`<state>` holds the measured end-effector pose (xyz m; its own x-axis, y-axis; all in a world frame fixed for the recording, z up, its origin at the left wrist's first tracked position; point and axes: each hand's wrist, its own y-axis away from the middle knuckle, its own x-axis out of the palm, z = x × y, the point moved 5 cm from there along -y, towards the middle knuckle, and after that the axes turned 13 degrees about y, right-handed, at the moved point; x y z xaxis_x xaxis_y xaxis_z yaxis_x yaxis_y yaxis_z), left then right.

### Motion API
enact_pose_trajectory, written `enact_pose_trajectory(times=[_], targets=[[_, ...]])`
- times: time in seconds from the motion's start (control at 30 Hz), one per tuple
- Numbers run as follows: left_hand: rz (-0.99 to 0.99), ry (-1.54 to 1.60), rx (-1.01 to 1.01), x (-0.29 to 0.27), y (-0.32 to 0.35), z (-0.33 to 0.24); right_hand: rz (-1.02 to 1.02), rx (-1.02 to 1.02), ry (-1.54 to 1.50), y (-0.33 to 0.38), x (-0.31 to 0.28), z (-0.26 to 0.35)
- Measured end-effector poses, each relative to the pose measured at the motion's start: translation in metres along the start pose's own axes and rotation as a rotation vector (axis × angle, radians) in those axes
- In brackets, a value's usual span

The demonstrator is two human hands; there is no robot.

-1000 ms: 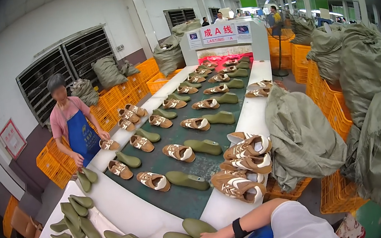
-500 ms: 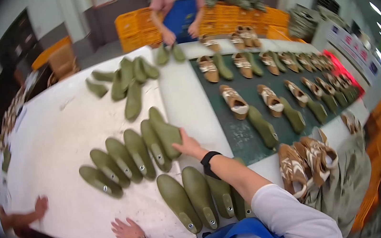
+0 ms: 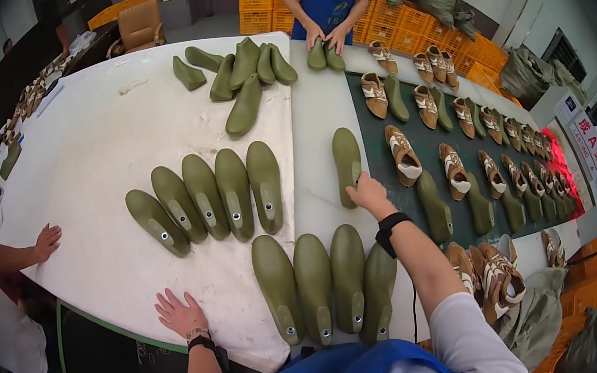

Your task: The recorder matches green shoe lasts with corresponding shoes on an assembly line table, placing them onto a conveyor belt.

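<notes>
My right hand (image 3: 369, 194) grips the near end of a green shoe last (image 3: 345, 154) on the smooth white strip beside the conveyor. My left hand (image 3: 182, 315) lies flat with fingers spread on the white-covered table (image 3: 84, 162) near its front edge, holding nothing. A row of several green lasts (image 3: 233, 187) is spread to the left of the held one, metal-ringed holes facing me. Closest to my blue apron stands a second row of several lasts (image 3: 312, 279).
Opposite, a person's hands (image 3: 328, 38) hold a pair of lasts. Another person's hand (image 3: 48, 240) rests at the left edge. More lasts (image 3: 245, 65) are piled at the back. Brown-and-white shoes (image 3: 403, 154) and lasts line the dark green belt (image 3: 394, 227); more shoes (image 3: 495, 277) stand near right.
My right hand has carried the last rightward, away from the row onto the smooth strip. My left hand stays flat. The view has turned, and the person opposite has both hands on the pair of lasts.
</notes>
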<state>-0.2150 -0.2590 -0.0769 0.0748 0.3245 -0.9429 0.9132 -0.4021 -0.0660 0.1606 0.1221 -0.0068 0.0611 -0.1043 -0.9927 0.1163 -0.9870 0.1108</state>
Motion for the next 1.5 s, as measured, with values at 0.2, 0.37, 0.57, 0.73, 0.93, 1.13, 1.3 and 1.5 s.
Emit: enact_pose_trajectory(times=[0.2, 0.37, 0.57, 0.73, 0.93, 1.13, 1.3, 1.5], targets=[[-0.029, 0.014, 0.019, 0.006, -0.003, -0.001, -0.086, -0.404, 0.130, 0.029, -0.050, 0.124], [-0.030, 0.019, 0.015, 0.004, -0.005, -0.001, 0.075, -0.478, -0.140, 0.080, -0.022, 0.243], [-0.012, 0.023, 0.030, -0.001, -0.007, 0.000, -0.119, -0.264, -0.209, 0.068, -0.026, 0.259], [0.002, 0.026, 0.017, 0.005, -0.003, -0.006, 0.029, -0.113, -0.240, 0.031, -0.020, 0.252], [-0.006, -0.009, 0.032, 0.004, -0.003, -0.005, 0.094, -0.121, -0.272, 0.007, -0.028, 0.219], [-0.007, -0.005, 0.011, 0.004, -0.006, 0.000, 0.092, 0.027, -0.357, -0.017, -0.026, 0.156], [-0.024, -0.007, 0.026, 0.006, -0.006, 0.001, 0.057, 0.103, -0.349, -0.024, -0.020, 0.116], [-0.022, -0.025, 0.031, 0.006, -0.005, -0.001, 0.080, 0.189, -0.336, -0.022, -0.018, 0.084]])
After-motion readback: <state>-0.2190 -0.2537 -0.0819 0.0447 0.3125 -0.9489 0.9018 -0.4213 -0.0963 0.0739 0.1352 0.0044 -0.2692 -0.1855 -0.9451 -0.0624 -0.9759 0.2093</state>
